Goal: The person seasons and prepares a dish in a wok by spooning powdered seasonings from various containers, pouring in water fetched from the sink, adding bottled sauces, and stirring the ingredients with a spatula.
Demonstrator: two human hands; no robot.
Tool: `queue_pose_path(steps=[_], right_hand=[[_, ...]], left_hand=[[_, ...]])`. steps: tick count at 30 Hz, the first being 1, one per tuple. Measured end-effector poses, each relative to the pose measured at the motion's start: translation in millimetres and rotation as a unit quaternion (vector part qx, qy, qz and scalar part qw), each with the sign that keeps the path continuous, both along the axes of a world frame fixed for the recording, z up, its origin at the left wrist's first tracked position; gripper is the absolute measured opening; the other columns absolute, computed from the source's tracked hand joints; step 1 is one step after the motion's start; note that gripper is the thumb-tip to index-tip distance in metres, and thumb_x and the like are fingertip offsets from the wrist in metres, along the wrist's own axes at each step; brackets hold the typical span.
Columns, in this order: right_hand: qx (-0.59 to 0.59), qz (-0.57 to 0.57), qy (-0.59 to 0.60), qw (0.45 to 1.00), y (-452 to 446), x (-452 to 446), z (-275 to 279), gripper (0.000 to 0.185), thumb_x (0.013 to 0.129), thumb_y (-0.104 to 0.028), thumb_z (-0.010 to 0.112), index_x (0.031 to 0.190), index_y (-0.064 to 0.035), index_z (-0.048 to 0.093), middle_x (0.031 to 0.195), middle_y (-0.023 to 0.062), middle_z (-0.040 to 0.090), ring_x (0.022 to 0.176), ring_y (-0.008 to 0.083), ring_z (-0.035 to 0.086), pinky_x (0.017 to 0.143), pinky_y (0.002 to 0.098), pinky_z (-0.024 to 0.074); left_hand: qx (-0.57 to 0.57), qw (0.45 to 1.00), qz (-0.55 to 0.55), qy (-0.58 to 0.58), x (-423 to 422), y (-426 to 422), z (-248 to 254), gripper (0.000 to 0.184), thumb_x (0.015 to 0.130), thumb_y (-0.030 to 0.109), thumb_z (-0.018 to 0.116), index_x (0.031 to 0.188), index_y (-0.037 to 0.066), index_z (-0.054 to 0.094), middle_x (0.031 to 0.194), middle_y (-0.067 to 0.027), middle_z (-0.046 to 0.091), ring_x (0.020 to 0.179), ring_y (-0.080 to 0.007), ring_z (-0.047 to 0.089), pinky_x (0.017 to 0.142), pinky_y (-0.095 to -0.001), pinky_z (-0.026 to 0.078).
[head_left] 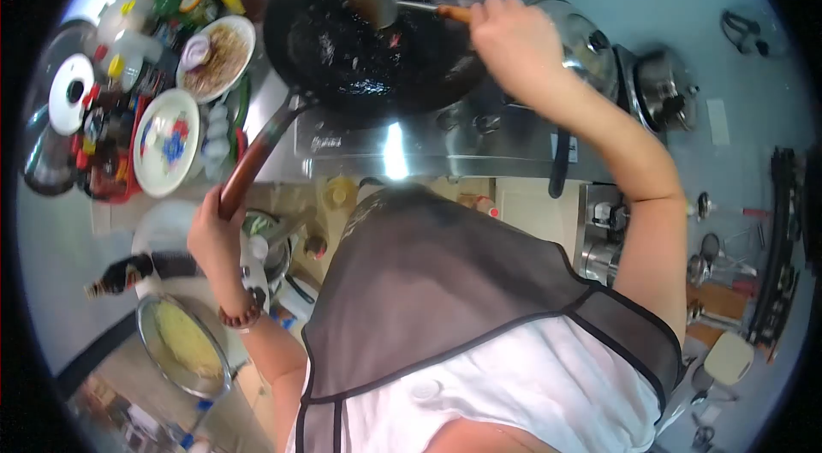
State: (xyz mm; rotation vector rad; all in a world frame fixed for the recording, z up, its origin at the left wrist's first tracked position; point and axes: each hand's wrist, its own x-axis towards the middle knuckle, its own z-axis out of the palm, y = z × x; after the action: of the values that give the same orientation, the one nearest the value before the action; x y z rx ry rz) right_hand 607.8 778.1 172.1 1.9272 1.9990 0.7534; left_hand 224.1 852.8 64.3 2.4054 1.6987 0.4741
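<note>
A large black wok (342,42) sits on the stove, with dark shiny liquid and a small reddish bit in its bowl. My left hand (214,235) is wrapped round the wok's long brown handle (248,162). My right hand (514,38) grips the wooden end of a metal spatula (374,6), whose blade rests inside the wok. To the wok's left stand a plate of chopped food with a piece of onion (216,59) and a white plate with a coloured floral pattern (167,143).
Bottles and jars (128,33) crowd the left side of the counter. A lidded pan (591,46) and a steel pot (664,89) stand right of the wok. At the lower left is a metal bowl of yellowish food (184,342). Utensils hang on the right.
</note>
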Motion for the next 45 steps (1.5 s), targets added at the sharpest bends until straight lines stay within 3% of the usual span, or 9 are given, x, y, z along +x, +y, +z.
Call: queue_pose_path(steps=[5, 10, 11, 14, 15, 20, 33, 37, 45], right_hand=[[0.093, -0.062, -0.026, 0.993, -36.0, -14.9, -18.6, 0.023, 0.067, -0.011, 0.056, 0.088, -0.0016, 0.058, 0.068, 0.006, 0.051, 0.065, 0.0187, 0.051, 0.051, 0.0286, 0.0413], [0.119, -0.188, 0.087, 0.971, -53.3, -27.6, -41.3, 0.033, 0.068, -0.012, 0.056, 0.101, -0.0058, 0.057, 0.072, 0.0075, 0.053, 0.065, 0.0196, 0.055, 0.054, 0.0299, 0.0428], [0.123, -0.207, 0.134, 0.961, -56.2, -31.6, -45.6, 0.04, 0.066, -0.003, 0.055, 0.106, -0.0075, 0.056, 0.071, 0.0097, 0.053, 0.064, 0.0247, 0.057, 0.055, 0.0344, 0.0455], [0.143, -0.225, 0.221, 0.938, -62.5, -37.2, -55.4, 0.041, 0.065, -0.002, 0.056, 0.106, -0.0097, 0.056, 0.07, 0.0098, 0.053, 0.062, 0.0259, 0.057, 0.055, 0.0346, 0.0459], [0.118, -0.233, 0.219, 0.94, -64.0, -35.0, -59.3, 0.037, 0.069, -0.014, 0.06, 0.105, -0.009, 0.056, 0.071, 0.0099, 0.054, 0.064, 0.0247, 0.057, 0.056, 0.0331, 0.0461], [0.096, -0.25, 0.229, 0.936, -64.7, -29.1, -57.2, 0.028, 0.075, -0.016, 0.057, 0.102, -0.0122, 0.058, 0.069, 0.0097, 0.055, 0.063, 0.0265, 0.058, 0.054, 0.0366, 0.0462], [0.053, -0.316, 0.308, 0.896, -64.4, -9.2, -58.1, 0.027, 0.078, -0.02, 0.056, 0.105, -0.0161, 0.059, 0.076, 0.0158, 0.059, 0.071, 0.0331, 0.059, 0.061, 0.0425, 0.0457], [0.061, -0.334, 0.373, 0.863, -70.1, 1.6, -46.6, 0.03, 0.076, -0.019, 0.06, 0.105, -0.0144, 0.059, 0.084, 0.0179, 0.06, 0.078, 0.0336, 0.058, 0.067, 0.0384, 0.0452], [0.05, -0.34, 0.401, 0.849, -81.2, 14.2, -22.3, 0.03, 0.075, -0.014, 0.06, 0.105, -0.0102, 0.059, 0.081, 0.0184, 0.06, 0.072, 0.028, 0.06, 0.064, 0.0315, 0.044]], left_hand=[[-0.02, 0.999, 0.017, -0.024, 8.8, -5.6, 7.9, 0.034, 0.067, 0.018, 0.069, 0.098, 0.013, 0.058, 0.082, -0.0124, 0.061, 0.073, -0.0292, 0.059, 0.063, -0.0345, 0.045], [0.003, 0.999, -0.009, -0.031, 5.5, -7.2, 5.5, 0.042, 0.066, 0.022, 0.07, 0.105, 0.012, 0.056, 0.088, -0.0105, 0.06, 0.076, -0.0286, 0.058, 0.066, -0.0337, 0.045], [-0.001, 0.999, -0.021, -0.046, 4.8, -7.2, 5.4, 0.046, 0.067, 0.022, 0.071, 0.108, 0.01, 0.054, 0.092, -0.0121, 0.059, 0.079, -0.0288, 0.057, 0.068, -0.0334, 0.045], [-0.008, 0.989, -0.032, -0.143, 6.0, -10.9, 10.7, 0.052, 0.068, 0.02, 0.07, 0.114, 0.006, 0.05, 0.105, -0.0153, 0.052, 0.092, -0.0299, 0.053, 0.077, -0.0348, 0.042], [-0.007, 0.989, -0.031, -0.142, 5.1, -10.9, 10.7, 0.052, 0.068, 0.02, 0.07, 0.114, 0.006, 0.05, 0.105, -0.0153, 0.052, 0.092, -0.0299, 0.053, 0.077, -0.0348, 0.042], [0.101, 0.988, -0.024, -0.117, 0.1, -17.4, 24.8, 0.051, 0.07, 0.018, 0.069, 0.115, 0.006, 0.05, 0.113, -0.0155, 0.046, 0.105, -0.031, 0.045, 0.086, -0.039, 0.037], [0.099, 0.988, 0.007, -0.122, -2.3, -20.4, 23.5, 0.036, 0.072, 0.018, 0.067, 0.105, 0.007, 0.057, 0.112, -0.0136, 0.049, 0.104, -0.0282, 0.047, 0.086, -0.037, 0.038], [0.096, 0.988, 0.007, -0.122, -0.7, -17.5, 26.1, 0.035, 0.072, 0.018, 0.067, 0.104, 0.007, 0.058, 0.112, -0.0133, 0.048, 0.104, -0.0283, 0.047, 0.085, -0.0369, 0.038], [0.076, 0.989, -0.006, -0.125, 7.7, -13.6, 29.0, 0.035, 0.071, 0.015, 0.068, 0.103, 0.007, 0.058, 0.115, -0.0125, 0.046, 0.103, -0.0281, 0.046, 0.085, -0.0361, 0.04]])
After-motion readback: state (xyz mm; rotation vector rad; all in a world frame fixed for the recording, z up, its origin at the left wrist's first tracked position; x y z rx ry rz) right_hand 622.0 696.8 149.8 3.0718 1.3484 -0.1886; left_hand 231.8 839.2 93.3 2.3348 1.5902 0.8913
